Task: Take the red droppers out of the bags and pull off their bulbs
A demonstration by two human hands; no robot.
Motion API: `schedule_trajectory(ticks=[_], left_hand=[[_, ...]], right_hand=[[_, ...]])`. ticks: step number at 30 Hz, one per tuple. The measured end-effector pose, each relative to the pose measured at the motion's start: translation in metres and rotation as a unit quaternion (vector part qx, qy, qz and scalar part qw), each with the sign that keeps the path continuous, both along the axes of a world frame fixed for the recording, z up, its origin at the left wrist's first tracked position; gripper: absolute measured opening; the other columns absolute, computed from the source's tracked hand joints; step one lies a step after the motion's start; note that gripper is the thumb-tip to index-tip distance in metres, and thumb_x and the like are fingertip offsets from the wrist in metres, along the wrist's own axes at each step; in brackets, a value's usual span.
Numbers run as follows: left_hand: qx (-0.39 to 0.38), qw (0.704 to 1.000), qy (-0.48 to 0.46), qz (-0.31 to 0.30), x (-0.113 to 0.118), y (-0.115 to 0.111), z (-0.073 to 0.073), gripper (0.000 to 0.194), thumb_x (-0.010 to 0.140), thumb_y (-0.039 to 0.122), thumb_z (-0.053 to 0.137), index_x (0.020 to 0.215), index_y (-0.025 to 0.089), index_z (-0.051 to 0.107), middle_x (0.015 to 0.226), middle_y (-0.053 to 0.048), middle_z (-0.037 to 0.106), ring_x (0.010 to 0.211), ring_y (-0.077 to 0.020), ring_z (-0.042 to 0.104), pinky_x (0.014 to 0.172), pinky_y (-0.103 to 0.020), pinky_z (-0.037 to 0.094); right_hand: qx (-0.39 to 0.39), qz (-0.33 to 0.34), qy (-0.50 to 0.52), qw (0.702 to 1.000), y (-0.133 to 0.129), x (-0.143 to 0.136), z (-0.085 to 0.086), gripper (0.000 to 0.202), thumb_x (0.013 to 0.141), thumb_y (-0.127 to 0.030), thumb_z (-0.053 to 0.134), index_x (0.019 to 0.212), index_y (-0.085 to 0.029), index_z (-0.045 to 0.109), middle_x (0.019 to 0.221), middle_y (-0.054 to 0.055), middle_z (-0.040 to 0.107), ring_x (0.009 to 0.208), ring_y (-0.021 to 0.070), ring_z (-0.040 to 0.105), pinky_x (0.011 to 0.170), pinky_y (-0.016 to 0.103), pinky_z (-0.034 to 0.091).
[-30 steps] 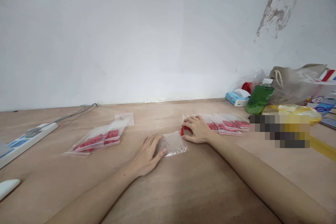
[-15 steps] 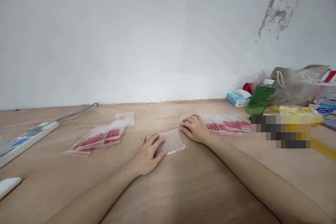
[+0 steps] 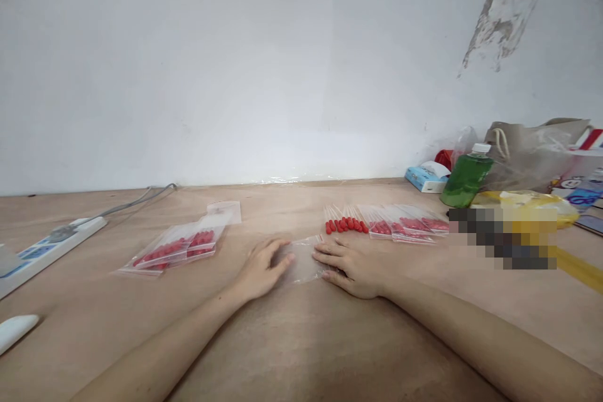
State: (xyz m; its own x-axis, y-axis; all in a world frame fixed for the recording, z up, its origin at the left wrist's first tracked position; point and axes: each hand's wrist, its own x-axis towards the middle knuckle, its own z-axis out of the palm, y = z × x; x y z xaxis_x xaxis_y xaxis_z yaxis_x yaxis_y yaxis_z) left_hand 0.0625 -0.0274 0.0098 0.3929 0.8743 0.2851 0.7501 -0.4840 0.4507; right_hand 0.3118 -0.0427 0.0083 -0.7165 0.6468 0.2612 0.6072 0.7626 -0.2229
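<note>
A clear zip bag [image 3: 302, 259] lies flat on the wooden table between my hands. On its left edge rests my left hand [image 3: 264, 269], thumb apart from the fingers. My right hand [image 3: 351, 267] touches the right edge, its fingers spread. Just behind the right hand lie loose red-tipped sticks [image 3: 346, 225] in a row. Beside them, to the right, are bags with red-tipped sticks [image 3: 409, 226]. More bags holding red pieces [image 3: 174, 251] overlap at the left, with a flat bag [image 3: 223, 208] behind them.
A white power strip [image 3: 51, 250] with a grey cable is at the left, and a white object [image 3: 16, 331] lies nearer. At the right stand a tissue pack [image 3: 426, 177], a green bottle [image 3: 468, 177] and a yellow plastic bag [image 3: 541, 207]. A wall [image 3: 245, 75] rises behind.
My right hand has moved nearer, off the loose red-tipped sticks and onto the clear bag's right edge. My left hand has shifted slightly left.
</note>
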Motion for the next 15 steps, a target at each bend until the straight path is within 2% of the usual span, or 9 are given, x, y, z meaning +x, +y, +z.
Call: schedule_trajectory(ticks=[3, 6, 8, 11, 15], left_hand=[[-0.018, 0.998, -0.014, 0.064, -0.002, 0.015, 0.005, 0.039, 0.076, 0.046, 0.050, 0.102, 0.018, 0.054, 0.103, -0.007, 0.059, 0.091, -0.0198, 0.057, 0.078, -0.031, 0.045], [-0.090, 0.991, 0.057, 0.086, -0.002, 0.023, 0.011, 0.031, 0.067, 0.045, 0.058, 0.081, 0.017, 0.059, 0.078, -0.003, 0.063, 0.071, -0.0172, 0.059, 0.062, -0.026, 0.045], [-0.120, 0.985, 0.084, 0.091, -0.003, 0.026, 0.017, 0.025, 0.068, 0.043, 0.057, 0.069, 0.019, 0.059, 0.066, 0.001, 0.062, 0.063, -0.0151, 0.058, 0.057, -0.024, 0.042], [-0.080, 0.979, 0.094, 0.164, -0.014, 0.037, 0.033, 0.024, 0.074, 0.042, 0.049, 0.074, 0.020, 0.058, 0.073, -0.001, 0.063, 0.071, -0.0180, 0.059, 0.063, -0.027, 0.042], [-0.016, 0.937, 0.104, 0.334, -0.053, 0.072, 0.061, 0.031, 0.081, 0.036, 0.037, 0.090, 0.012, 0.054, 0.103, -0.018, 0.057, 0.100, -0.0328, 0.051, 0.077, -0.041, 0.037]], right_hand=[[0.008, 0.000, 0.011, 1.000, -0.003, -0.001, 0.003, 0.043, 0.087, -0.040, 0.036, 0.125, -0.023, 0.045, 0.130, 0.006, 0.045, 0.121, 0.0197, 0.039, 0.103, 0.042, 0.025], [0.030, -0.013, 0.039, 0.999, -0.005, -0.001, 0.002, 0.041, 0.086, -0.040, 0.039, 0.122, -0.022, 0.049, 0.127, 0.007, 0.048, 0.119, 0.0199, 0.041, 0.100, 0.039, 0.032], [0.057, -0.020, 0.063, 0.996, -0.005, 0.002, -0.002, 0.039, 0.086, -0.037, 0.041, 0.120, -0.021, 0.051, 0.127, 0.008, 0.048, 0.117, 0.0205, 0.043, 0.097, 0.039, 0.035], [0.099, -0.033, 0.106, 0.989, -0.002, 0.008, -0.008, 0.036, 0.085, -0.034, 0.042, 0.117, -0.021, 0.052, 0.124, 0.010, 0.048, 0.113, 0.0210, 0.045, 0.094, 0.039, 0.039], [0.121, -0.060, 0.158, 0.978, 0.003, 0.014, -0.013, 0.030, 0.084, -0.030, 0.043, 0.110, -0.021, 0.054, 0.119, 0.011, 0.048, 0.107, 0.0203, 0.049, 0.089, 0.038, 0.042]])
